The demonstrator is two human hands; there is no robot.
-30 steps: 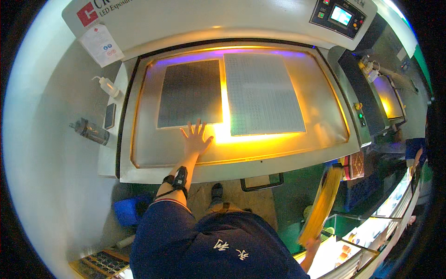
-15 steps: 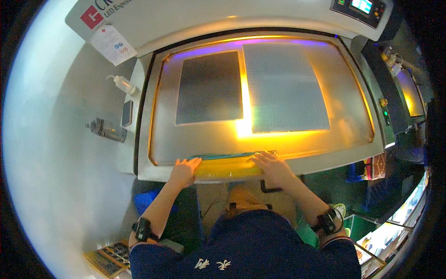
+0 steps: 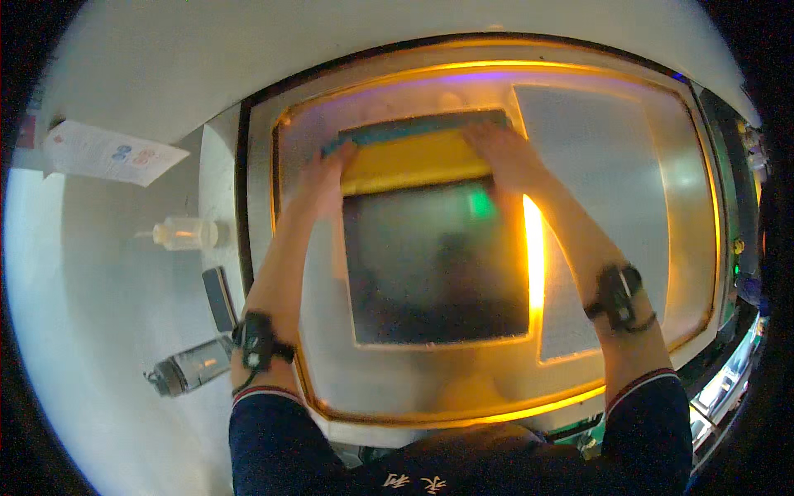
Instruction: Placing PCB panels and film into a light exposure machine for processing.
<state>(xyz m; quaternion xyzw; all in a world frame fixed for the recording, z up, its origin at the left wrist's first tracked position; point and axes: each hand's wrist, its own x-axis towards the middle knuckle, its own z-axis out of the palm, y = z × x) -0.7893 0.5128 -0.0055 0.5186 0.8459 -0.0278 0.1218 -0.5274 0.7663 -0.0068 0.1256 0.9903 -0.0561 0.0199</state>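
Note:
Both my hands hold the ends of a long yellow bar with a blue edge (image 3: 413, 161), which looks like a wide squeegee. The bar lies across the far part of a dark rectangular sheet (image 3: 434, 281) under the machine's clear, shiny cover. My left hand (image 3: 325, 172) is closed on its left end, and my right hand (image 3: 503, 155) grips its right end. Both hands are smeared by motion, so exact finger places are hard to see. A larger pale grey sheet (image 3: 591, 215) lies to the right, partly behind my right forearm.
A glowing yellow frame edge (image 3: 488, 64) rings the machine bed. On the left ledge are a white squeeze bottle (image 3: 186, 234), a phone (image 3: 218, 299) and a clear drinking bottle (image 3: 194, 368), close to my left forearm. A paper sheet (image 3: 116, 153) hangs further back.
My hands have carried the yellow bar from the bed's front edge to the far part of the dark sheet. My body leans further over the bed, and the view has shifted with it.

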